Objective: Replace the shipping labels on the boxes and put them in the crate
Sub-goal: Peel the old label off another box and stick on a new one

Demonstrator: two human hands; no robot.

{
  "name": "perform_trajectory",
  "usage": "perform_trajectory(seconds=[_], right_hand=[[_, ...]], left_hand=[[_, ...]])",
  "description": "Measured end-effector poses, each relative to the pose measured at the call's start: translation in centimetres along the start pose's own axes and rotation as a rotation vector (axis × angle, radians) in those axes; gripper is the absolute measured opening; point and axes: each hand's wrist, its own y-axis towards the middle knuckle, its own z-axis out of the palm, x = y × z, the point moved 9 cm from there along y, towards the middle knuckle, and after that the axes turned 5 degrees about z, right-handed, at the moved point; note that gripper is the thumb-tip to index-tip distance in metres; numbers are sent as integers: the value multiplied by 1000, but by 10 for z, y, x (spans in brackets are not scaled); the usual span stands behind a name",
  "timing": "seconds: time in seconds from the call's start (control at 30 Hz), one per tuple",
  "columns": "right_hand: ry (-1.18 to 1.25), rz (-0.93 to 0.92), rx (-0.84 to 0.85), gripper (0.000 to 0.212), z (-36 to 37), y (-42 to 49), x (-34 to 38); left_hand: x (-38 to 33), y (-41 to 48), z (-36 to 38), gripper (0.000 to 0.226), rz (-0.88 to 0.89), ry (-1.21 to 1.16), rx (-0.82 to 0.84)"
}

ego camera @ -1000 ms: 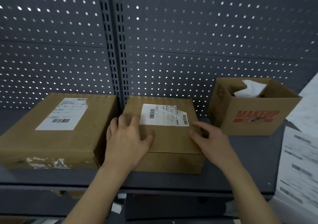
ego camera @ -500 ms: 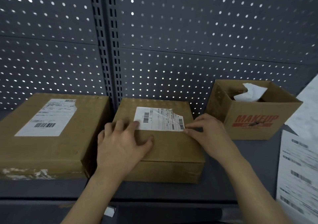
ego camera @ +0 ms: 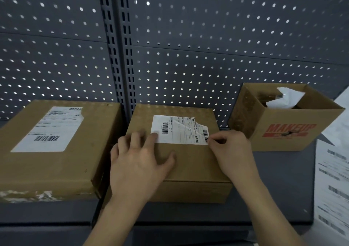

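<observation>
The middle cardboard box is sitting closed on the dark grey shelf, in front of the perforated back panel. A white shipping label is lying on the box's top, creased and torn along its far right edge. The left hand is resting flat on the lid with its fingers spread, the fingertips touching the label's near left corner. The right hand is pinching the label's near right corner between thumb and forefinger, the other fingers curling in.

A larger flat box is standing just beside the middle one on the left, carrying its own barcoded label. To the right, apart from the middle box, an open carton printed MAKEUP is holding crumpled white paper. Printed label sheets are showing, blurred, at the right edge.
</observation>
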Motion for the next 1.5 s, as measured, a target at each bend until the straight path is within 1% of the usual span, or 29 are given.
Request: perform_trajectory(seconds=[0.2,0.33,0.47,0.6,0.77,1.0,1.2,1.3,1.4,1.47,1.5], right_hand=[[-95,-31,-104,12,3,-5,4],[-211,-5,-156,15,5,-9,9],[-278,37,-138,17,9,-10,10],[-311,93,-71,22,13,-8,10],[-259,126,-9,20,20,-6,13],[-116,107,3,20,20,-6,12],[118,87,-24,8,10,-4,11],[144,110,-3,26,6,-2,10],[69,123,36,45,6,0,17],[7,119,51,50,9,1,24],[-11,113,47,49,10,2,27]], left_hand=[[0,-1,1,72,15,8,2],[-2,-1,2,70,13,11,12],[-3,-1,4,71,16,13,40],[-3,-1,5,72,17,23,61],[-3,-1,5,74,19,25,81],[-3,-1,4,73,17,18,84],[-3,0,2,72,23,10,82],[0,2,2,70,24,-17,99],[2,4,4,71,27,-30,150],[2,5,2,73,34,-32,156],[1,4,0,73,41,-30,161]])
